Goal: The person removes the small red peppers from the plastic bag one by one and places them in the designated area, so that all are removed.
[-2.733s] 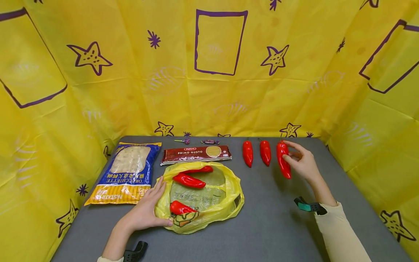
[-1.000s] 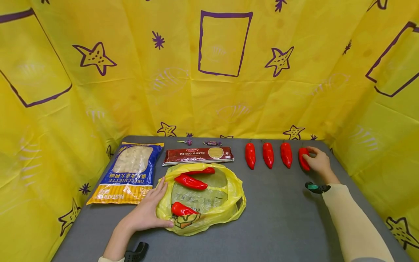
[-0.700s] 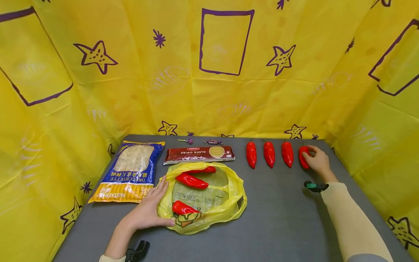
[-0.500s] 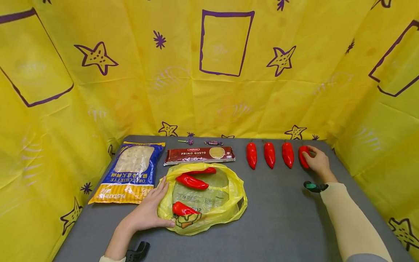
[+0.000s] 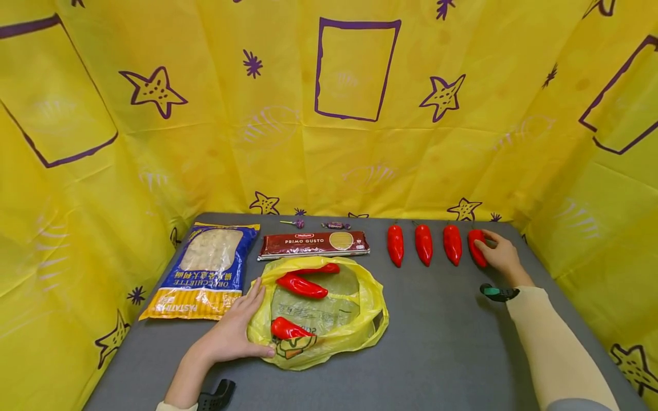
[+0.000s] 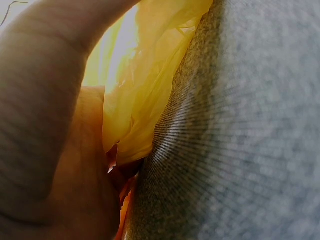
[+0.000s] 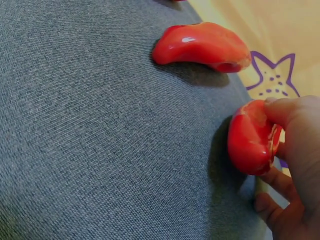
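Note:
In the head view, my left hand rests against the left side of a crumpled yellow plastic bag, fingers along its edge and thumb across its front. Inside the bag's wide mouth lie red peppers, and one more pepper sits near the front. At the far right, my right hand pinches a shiny red pepper between thumb and fingers. That pepper is at the right end of a row of similar peppers. In the right wrist view, the held pepper seems at or just above the tabletop.
A blue and yellow pasta bag lies at the left. Behind the yellow bag are a brown spaghetti packet, a lollipop and a wrapped candy. Yellow cloth walls rise along the grey table's back and sides.
From 2.7 seconds ago, my right hand has moved right, carrying a pepper to the row's right end. Over the last second it has barely moved. The left hand stays at the bag.

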Demonstrator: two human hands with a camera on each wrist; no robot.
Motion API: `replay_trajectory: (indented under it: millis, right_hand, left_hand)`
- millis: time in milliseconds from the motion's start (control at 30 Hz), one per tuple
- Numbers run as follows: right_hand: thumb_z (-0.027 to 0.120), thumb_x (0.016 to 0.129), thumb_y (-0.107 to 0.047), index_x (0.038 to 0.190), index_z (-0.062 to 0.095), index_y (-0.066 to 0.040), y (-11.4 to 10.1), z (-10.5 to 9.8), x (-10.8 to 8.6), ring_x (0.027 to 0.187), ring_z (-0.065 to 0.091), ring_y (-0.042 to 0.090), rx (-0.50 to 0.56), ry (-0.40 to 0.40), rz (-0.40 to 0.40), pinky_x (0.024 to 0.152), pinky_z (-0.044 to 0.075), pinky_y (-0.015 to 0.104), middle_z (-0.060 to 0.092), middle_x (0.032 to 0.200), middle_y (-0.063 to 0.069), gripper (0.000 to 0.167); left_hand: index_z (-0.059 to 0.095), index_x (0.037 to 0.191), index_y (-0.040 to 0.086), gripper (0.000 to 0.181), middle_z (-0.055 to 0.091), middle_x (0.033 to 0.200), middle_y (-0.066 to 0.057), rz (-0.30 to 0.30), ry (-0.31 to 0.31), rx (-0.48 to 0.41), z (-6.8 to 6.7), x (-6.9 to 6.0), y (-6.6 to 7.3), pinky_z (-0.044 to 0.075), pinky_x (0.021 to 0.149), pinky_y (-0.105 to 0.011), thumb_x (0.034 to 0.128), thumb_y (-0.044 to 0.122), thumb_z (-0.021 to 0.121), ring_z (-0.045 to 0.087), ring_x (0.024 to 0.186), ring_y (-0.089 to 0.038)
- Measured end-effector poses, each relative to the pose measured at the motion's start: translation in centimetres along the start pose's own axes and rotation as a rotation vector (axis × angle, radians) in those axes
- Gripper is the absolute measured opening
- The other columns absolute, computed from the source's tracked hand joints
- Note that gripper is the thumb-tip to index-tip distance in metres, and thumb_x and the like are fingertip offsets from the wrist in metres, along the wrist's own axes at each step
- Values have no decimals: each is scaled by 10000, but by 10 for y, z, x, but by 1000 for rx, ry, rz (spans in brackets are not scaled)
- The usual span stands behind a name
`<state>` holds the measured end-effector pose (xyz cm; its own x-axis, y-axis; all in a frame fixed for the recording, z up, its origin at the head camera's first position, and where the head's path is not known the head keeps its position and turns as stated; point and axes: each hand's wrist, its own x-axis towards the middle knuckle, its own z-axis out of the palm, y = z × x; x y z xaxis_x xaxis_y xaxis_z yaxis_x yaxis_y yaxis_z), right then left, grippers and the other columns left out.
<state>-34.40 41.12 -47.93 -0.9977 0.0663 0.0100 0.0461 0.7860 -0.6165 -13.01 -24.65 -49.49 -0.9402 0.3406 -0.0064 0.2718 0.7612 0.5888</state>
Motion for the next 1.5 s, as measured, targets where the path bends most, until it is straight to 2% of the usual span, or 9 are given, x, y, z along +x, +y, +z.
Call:
replay_trajectory:
  millis: [267,900,1267,1500]
  right_hand:
    - [523,1100,-443,1609,329,72,-2,0,-3,1416,389,590,13,-5,-3,1145,350,707,400,1571,393,750]
    - [530,1087,-488,1617,285,91,-7,0,-4,1434,376,586,34,-21,7,1156,348,710,384,1585,393,822]
    - [521,1106,-412,1595,333,97,-1,4,-3,1390,443,570,10,2,-8,1134,391,681,421,1560,388,730]
    - [501,1108,-435,1600,338,83,0,2,-3,1392,423,577,12,15,-6,1136,370,699,423,1556,391,733]
  left_hand:
    - [213,1685,22,1390,41,1790,-143,8,5,2,0,-1,0,354,1139,-747,691,726,882,254,1533,-534]
    - [216,1684,19,1387,41,1791,-139,6,9,2,-1,-1,0,342,1144,-752,693,727,881,257,1531,-530]
    - [209,1684,17,1390,42,1788,-150,6,1,2,0,-2,0,322,1153,-758,696,729,878,236,1540,-549]
    - [213,1683,18,1380,45,1786,-162,7,8,-7,0,-2,2,320,1148,-765,699,716,883,232,1536,-559]
